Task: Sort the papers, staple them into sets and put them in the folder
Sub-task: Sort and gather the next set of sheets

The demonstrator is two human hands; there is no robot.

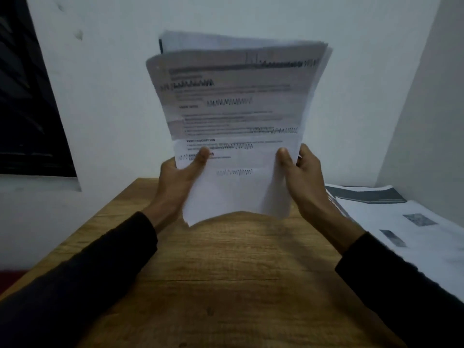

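Fingers (200, 156) round upright papers (233, 109) (long axis vertical)

Stack of papers (233, 126): upright above the desk (226, 272), between left hand (178, 177) and right hand (303, 177), one at each lower side edge. Loose sheets (401, 222): flat to the right of the desk. Wall (113, 96): behind. Window (25, 96): on the wall, far left.

bare wooden desk (226, 272) ahead, loose sheets (401, 222) covering right side
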